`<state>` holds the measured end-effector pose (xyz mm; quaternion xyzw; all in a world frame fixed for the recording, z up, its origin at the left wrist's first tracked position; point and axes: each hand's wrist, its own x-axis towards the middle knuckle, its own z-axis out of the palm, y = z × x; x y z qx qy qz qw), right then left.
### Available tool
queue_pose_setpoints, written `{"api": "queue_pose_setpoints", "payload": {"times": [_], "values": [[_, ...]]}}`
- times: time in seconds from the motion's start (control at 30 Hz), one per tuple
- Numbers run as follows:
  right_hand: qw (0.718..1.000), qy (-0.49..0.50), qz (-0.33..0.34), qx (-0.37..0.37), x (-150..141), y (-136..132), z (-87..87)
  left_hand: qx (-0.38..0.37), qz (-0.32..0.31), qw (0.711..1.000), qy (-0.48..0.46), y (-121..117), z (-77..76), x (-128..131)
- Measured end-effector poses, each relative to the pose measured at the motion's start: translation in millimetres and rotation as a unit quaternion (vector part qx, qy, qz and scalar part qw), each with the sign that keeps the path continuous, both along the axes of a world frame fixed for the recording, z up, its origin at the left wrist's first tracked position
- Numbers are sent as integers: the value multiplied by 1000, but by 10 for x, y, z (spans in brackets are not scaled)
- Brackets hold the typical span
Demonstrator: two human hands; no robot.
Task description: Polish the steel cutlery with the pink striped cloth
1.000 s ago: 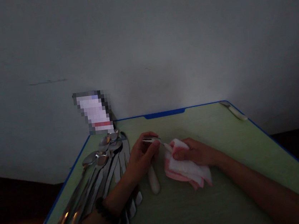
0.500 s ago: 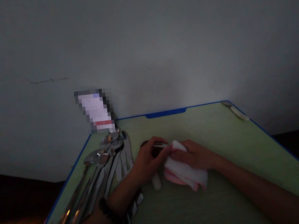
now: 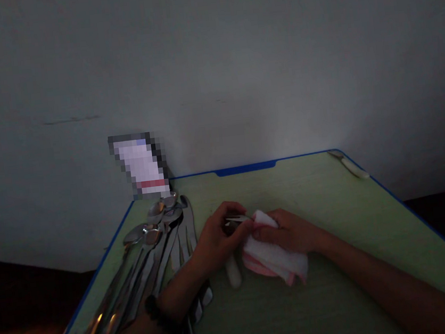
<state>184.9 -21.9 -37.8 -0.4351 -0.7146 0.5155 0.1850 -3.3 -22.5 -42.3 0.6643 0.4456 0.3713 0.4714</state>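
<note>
My left hand [image 3: 217,240], with a black bracelet on the wrist, is closed round the head end of a fork [image 3: 236,219]; its pale tines show between thumb and fingers. Pressed close beside it, my right hand [image 3: 292,230] grips a folded white and pink cloth [image 3: 276,252]. The cloth meets the fork near my left fingertips and hides the rest of it. Below my left palm, the pale handle of another piece of cutlery [image 3: 233,273] lies on the table; its other end is hidden.
Several metal spoons [image 3: 152,235] and other cutlery lie piled along the left side of the blue-edged table [image 3: 322,305]. At the far right corner rests a white-handled utensil [image 3: 353,167]. A blurred-out phone-like object [image 3: 141,163] leans on the wall behind the pile.
My left hand has turned slightly and the fork's tines show more plainly between its fingers. The right hand and cloth have hardly moved.
</note>
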Motion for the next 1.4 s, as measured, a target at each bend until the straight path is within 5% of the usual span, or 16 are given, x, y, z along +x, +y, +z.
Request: {"api": "queue_pose_setpoints", "payload": {"times": [0.7,1.17,1.4], "values": [[999,14,22,-19,11,4,-8,85,183,976,-79,-12,10,50],[1000,2,10,22,-51,-67,15,-2,85,987,-138,2,43,7],[997,-11,-2,72,-95,-73,18,-5,90,985,-148,-10,64,4]]}}
